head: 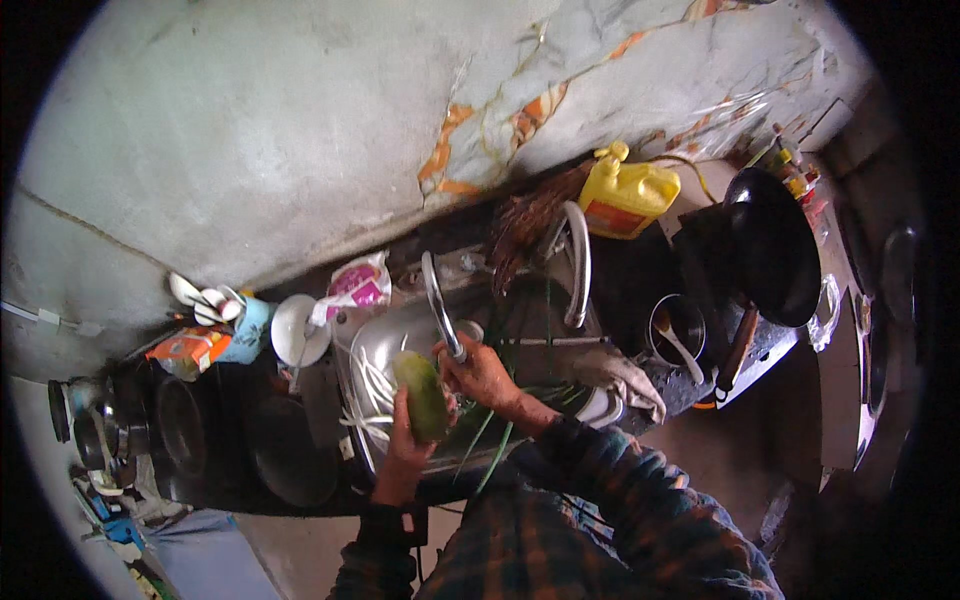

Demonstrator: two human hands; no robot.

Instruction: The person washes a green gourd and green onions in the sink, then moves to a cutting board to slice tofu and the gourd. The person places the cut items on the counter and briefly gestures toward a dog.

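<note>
A thick green gourd-like vegetable (421,397) is held over the metal sink by my left hand (409,446), whose fingers wrap its near side. Beside it, my right hand (484,379) is at the outlet of a curved chrome faucet (439,300). Whether those fingers grip anything is unclear, as the spout and the vegetable partly cover them. White stalks or strips (371,386) lie in the left basin (379,337) of the sink. Long green leaves, like scallions (499,446), stretch across the right side and hang over the front rim.
Behind the sink stands a yellow jug (628,195) by a brown brush-like bundle (525,225). Rightward are a grey cloth (626,379), a small pot with a spoon (675,337) and a black wok (776,247). A white bowl (300,330) and blue utensil holder (249,330) stand left.
</note>
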